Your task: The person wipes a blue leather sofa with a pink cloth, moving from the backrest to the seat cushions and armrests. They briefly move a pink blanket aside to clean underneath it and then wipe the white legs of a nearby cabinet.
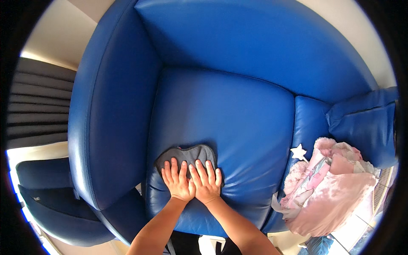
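Note:
A dark grey cloth (194,153) with a black edge lies on the front part of the blue leather-look sofa seat (229,118). Flat on its near half rests my left hand (179,185), palm down with fingers apart. Right beside it my right hand (206,185) also presses down on the cloth, its fingers spread. The two thumbs meet or nearly meet in the middle. Creases run across the seat cover to the right of my right hand. The part of the cloth under both palms is hidden.
The sofa's armrest (124,105) rises at the left and its backrest (248,41) at the far side. To the right lies a pile of pink fabrics (338,194), with a white star (298,152) beside it. A second blue seat (57,210) stands at lower left, below a dark pleated curtain (40,103).

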Available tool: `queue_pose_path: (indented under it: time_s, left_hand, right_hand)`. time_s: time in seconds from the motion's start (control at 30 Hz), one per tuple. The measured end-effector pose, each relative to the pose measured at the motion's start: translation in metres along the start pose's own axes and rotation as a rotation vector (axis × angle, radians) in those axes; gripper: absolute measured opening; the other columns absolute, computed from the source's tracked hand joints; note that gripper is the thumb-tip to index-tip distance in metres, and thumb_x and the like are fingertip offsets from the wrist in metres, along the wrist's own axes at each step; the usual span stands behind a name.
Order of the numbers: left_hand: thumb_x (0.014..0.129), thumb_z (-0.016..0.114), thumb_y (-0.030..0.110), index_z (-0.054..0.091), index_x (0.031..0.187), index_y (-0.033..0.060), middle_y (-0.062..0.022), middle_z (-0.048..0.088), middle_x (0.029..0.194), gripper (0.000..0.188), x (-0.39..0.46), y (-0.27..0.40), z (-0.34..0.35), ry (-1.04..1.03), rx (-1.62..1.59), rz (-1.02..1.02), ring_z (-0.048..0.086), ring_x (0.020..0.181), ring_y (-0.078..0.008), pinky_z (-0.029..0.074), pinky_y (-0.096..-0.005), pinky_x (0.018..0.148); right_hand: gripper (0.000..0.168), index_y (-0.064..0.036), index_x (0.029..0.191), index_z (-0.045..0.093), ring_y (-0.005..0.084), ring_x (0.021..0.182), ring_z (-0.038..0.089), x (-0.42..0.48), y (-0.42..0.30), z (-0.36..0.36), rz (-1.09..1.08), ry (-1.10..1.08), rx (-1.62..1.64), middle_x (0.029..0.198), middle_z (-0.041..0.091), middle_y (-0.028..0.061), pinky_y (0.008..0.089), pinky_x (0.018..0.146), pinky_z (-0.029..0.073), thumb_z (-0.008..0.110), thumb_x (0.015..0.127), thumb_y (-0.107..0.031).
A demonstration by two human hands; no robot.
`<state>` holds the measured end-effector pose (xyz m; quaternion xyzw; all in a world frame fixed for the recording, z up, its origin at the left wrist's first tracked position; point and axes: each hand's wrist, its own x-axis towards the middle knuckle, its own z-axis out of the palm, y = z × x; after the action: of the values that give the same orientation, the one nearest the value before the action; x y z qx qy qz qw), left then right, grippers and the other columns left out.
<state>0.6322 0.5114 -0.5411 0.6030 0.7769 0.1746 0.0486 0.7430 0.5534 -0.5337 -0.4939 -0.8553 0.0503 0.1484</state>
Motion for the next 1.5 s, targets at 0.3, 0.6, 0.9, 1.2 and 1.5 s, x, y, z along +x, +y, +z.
queue_pose_path:
  time_s: [0.3, 0.6, 0.9, 1.2, 1.5]
  left_hand:
    - [0.088, 0.047, 0.036, 0.050, 0.140, 0.0079, -0.0256, 0.036, 0.153, 0.059, 0.005, 0.007, -0.006, 0.050, -0.061, -0.017, 0.027, 0.143, -0.0486, 0.014, -0.0614, 0.115]
    - [0.084, 0.052, 0.031, 0.049, 0.142, 0.0080, -0.0225, 0.035, 0.155, 0.062, 0.012, 0.013, -0.021, 0.094, -0.032, -0.009, 0.025, 0.146, -0.0438, 0.015, -0.0583, 0.117]
    - [0.091, 0.047, 0.031, 0.045, 0.147, 0.0078, -0.0218, 0.033, 0.156, 0.060, 0.007, 0.015, -0.019, 0.245, 0.066, 0.035, 0.029, 0.145, -0.0395, 0.019, -0.0529, 0.118]
    - [0.090, 0.044, 0.041, 0.029, 0.156, 0.0079, -0.0252, 0.018, 0.162, 0.075, -0.091, 0.076, -0.045, -0.180, 0.123, 0.030, 0.015, 0.150, -0.0416, 0.010, -0.0567, 0.120]
    - [0.089, 0.059, 0.043, 0.036, 0.151, 0.0040, -0.0305, 0.023, 0.157, 0.077, -0.189, 0.116, -0.076, -0.310, -0.102, 0.322, 0.020, 0.147, -0.0472, 0.016, -0.0624, 0.116]
  right_hand:
    - [0.043, -0.024, 0.138, 0.057, 0.0234, 0.142, 0.040, 0.001, 0.004, -0.006, -0.004, -0.016, 0.095, 0.151, 0.048, -0.0013, 0.0475, 0.120, 0.015, 0.042, 0.100, -0.035]
    - [0.049, -0.021, 0.142, 0.053, 0.0267, 0.146, 0.033, 0.006, 0.005, -0.013, -0.017, -0.008, 0.235, 0.153, 0.044, 0.0029, 0.0493, 0.119, 0.014, 0.053, 0.094, -0.032]
    - [0.051, -0.013, 0.147, 0.048, 0.0319, 0.149, 0.024, 0.003, 0.004, -0.019, -0.107, 0.101, 0.211, 0.159, 0.035, 0.0093, 0.0515, 0.122, 0.010, 0.045, 0.099, -0.031]
    - [0.056, -0.009, 0.142, 0.050, 0.0409, 0.138, 0.036, -0.109, 0.028, -0.079, -0.094, 0.011, 0.121, 0.150, 0.041, 0.0220, 0.0510, 0.115, 0.026, 0.058, 0.092, -0.032]
    - [0.060, -0.004, 0.142, 0.047, 0.0425, 0.134, 0.037, -0.236, 0.030, -0.154, 0.069, -0.233, 0.088, 0.151, 0.035, 0.0240, 0.0580, 0.114, 0.023, 0.062, 0.084, -0.014]
